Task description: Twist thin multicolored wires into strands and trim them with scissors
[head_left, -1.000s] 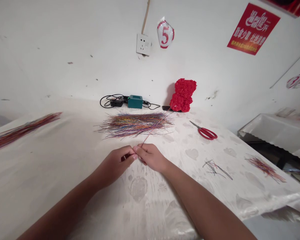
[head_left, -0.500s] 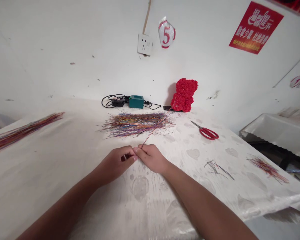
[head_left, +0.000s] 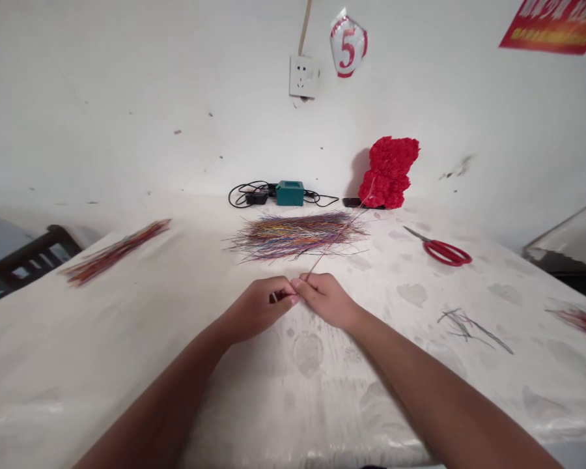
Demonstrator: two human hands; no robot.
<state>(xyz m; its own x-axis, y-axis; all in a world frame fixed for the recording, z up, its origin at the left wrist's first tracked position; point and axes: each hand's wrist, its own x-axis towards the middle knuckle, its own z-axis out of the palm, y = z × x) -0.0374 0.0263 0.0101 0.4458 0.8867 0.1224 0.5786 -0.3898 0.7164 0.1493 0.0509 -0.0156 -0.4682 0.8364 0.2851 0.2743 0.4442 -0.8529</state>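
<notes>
Thumb and fingers of my left hand (head_left: 264, 306) are pinched together at the near end of a thin pinkish-red wire (head_left: 317, 260). My right hand (head_left: 325, 298) grips the same wire right beside it, the fingertips of both hands touching. From there the wire slants up and away to the right, passing over a spread pile of many-coloured wires (head_left: 297, 236) and in front of a red ruffled figure (head_left: 389, 172). The wire's tip inside my fingers is hidden.
Red-handled scissors (head_left: 444, 253) lie to the right. Short dark wire pieces (head_left: 469, 326) and another wire bunch (head_left: 583, 320) are nearer the right edge. A long wire bundle (head_left: 120, 251) lies left. A teal box (head_left: 290, 193) with black cables and a phone (head_left: 354, 202) sit by the wall.
The head view has turned left, so everything sits farther right in the picture and a dark chair appears at the left. Both hands keep their pinch on the wire.
</notes>
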